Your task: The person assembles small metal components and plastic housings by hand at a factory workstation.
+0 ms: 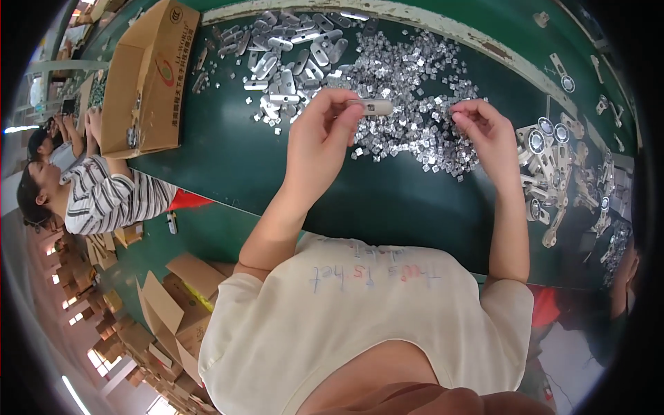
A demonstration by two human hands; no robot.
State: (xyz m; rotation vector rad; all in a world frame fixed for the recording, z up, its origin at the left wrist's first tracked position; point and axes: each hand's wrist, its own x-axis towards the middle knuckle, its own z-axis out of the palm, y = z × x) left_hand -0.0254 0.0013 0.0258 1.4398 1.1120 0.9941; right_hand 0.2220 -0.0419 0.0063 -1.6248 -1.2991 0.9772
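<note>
My left hand (320, 145) pinches a small oblong metal plate (382, 107) with rounded ends and a dark square opening, held above the table. Its thumb and fingers cover one end of the plate. Just beyond lies a broad pile of small shiny metal pieces (408, 135). At that pile's right edge is my right hand (492, 142), thumb and fingertips drawn together; whatever sits between them is too small to make out. Farther back and to the left, a heap of similar oblong metal plates (287, 79) is spread out.
A cardboard box (155, 104) stands on the green table (235, 166) at the left. Flat metal arms with round ends (550, 166) lie to the right. A pale ledge (443, 24) runs along the back. Co-workers, one in a striped shirt (104, 197), sit at the left.
</note>
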